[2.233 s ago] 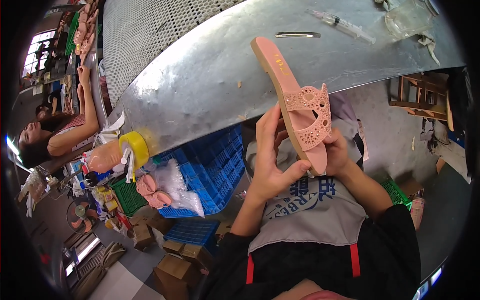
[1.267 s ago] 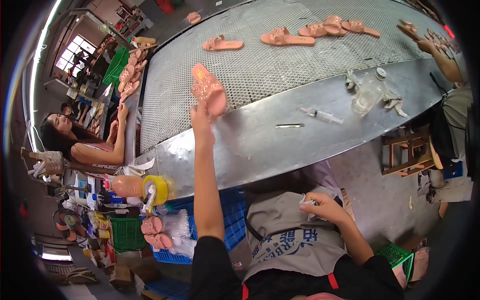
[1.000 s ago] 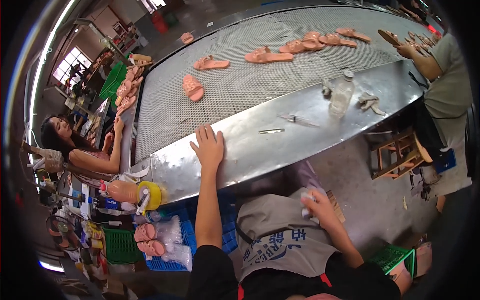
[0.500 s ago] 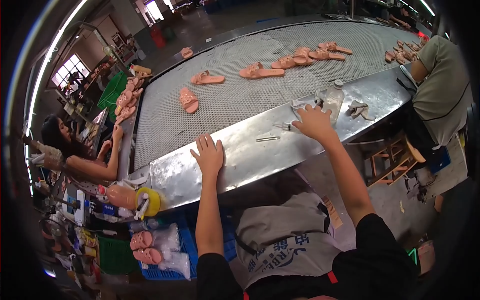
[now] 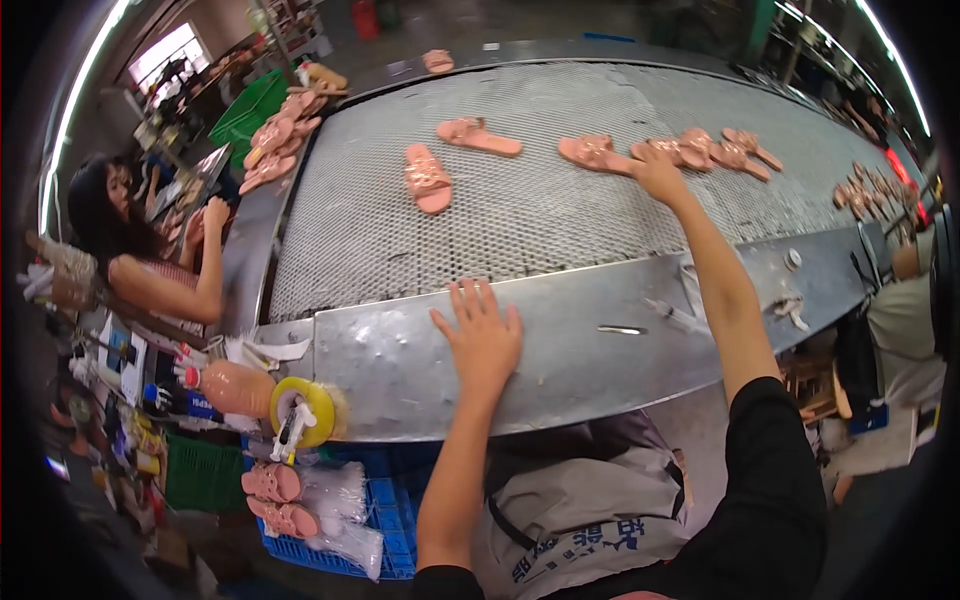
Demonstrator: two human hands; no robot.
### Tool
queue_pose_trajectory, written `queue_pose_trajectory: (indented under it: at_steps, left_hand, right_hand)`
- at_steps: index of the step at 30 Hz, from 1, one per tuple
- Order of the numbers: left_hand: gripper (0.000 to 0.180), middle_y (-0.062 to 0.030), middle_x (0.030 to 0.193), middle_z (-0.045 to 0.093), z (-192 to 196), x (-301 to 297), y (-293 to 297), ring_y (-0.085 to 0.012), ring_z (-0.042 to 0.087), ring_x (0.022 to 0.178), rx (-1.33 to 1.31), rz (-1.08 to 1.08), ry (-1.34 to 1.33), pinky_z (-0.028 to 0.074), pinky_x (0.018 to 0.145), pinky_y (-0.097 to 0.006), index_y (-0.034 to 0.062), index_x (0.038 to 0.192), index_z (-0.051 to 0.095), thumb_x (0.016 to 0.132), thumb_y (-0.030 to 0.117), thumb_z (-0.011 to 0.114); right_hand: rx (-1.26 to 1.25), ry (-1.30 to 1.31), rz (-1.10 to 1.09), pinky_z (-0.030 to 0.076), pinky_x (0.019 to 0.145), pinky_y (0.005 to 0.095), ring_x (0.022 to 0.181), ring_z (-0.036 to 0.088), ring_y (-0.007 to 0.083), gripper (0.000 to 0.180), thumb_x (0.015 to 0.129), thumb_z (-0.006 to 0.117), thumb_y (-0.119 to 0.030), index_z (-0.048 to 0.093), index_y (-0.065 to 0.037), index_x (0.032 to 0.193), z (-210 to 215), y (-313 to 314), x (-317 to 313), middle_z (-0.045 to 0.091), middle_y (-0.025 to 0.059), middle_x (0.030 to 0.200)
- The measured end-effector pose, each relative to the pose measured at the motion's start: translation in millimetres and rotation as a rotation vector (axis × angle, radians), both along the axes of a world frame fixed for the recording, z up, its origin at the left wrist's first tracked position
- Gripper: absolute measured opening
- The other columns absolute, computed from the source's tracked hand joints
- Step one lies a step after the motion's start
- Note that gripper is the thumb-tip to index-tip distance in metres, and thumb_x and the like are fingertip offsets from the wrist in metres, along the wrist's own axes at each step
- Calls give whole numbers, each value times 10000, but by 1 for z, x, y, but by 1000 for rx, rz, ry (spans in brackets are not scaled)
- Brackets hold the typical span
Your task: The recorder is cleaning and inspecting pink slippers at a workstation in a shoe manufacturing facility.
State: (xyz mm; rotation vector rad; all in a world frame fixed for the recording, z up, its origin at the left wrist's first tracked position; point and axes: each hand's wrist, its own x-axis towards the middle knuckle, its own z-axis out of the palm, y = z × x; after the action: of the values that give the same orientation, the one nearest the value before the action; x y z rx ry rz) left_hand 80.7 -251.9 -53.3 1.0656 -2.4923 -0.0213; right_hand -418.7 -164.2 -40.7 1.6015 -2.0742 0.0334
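The right hand is being stretched out over the pale mesh surface, with its fingertips being held at the heel end of a pink sandal, just beside a cluster of similar sandals. The contact is being covered by the fingers, so it cannot be told whether a grip is being taken on anything there. The left hand is being rested palm down on the metal ledge, its fingers being spread and nothing being gripped, with the fingertips being placed near the border of the mesh.

The pink sandal by the right hand is being borne by the mesh, its strapped front being turned to the left. Farther left, a second sandal and a third sandal are being carried by the same mesh, well apart from both hands.

On the ledge, a syringe is being partly overlapped by the right forearm, and a thin metal strip is being shown between it and the left hand. Below the ledge, at the left, a pair of sandals is being held with clear plastic bags in a blue crate, near a yellow tape roll
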Motion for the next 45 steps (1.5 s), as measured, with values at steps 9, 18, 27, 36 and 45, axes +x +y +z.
queue_pose_trajectory:
  at_steps: [9,18,27,36,45]
  left_hand:
    - [621,-213,1525,426,2,8,1,-379,287,1486,29,-1,53,141,1158,-706,-2,1447,473,974,400,500]
    - [618,-206,1523,430,1,3,-1,-379,287,1484,-3,0,105,147,1155,-707,-6,1437,482,981,411,497]
    - [1010,-261,1590,273,28,34,2,-379,273,1490,1027,-205,1124,235,1209,-508,-23,1560,215,892,566,691]
    - [860,-127,1318,460,97,104,127,-180,572,1150,1291,-451,1449,530,952,-316,-2,1500,231,868,115,801]
    - [713,-114,1176,554,126,132,191,-154,626,1032,1003,-347,1405,558,877,-284,0,1314,353,804,55,848]
  right_hand:
    - [-87,-405,-523,432,992,609,1289,481,376,544,911,566,-456,635,25,1155,-3,-60,114,524,192,1358]
    - [-245,-620,-352,503,901,536,1049,627,474,522,783,718,-180,450,26,1181,33,-73,144,597,283,1201]
    - [-154,-407,59,492,617,540,815,643,441,345,776,640,-14,461,-56,1068,120,60,355,618,178,988]
    - [-149,-726,335,473,553,398,687,626,332,501,677,727,47,542,-62,1131,160,218,466,617,112,914]
    - [-179,-1029,456,528,647,363,747,674,360,541,594,785,62,578,-43,1083,182,276,480,662,192,963]
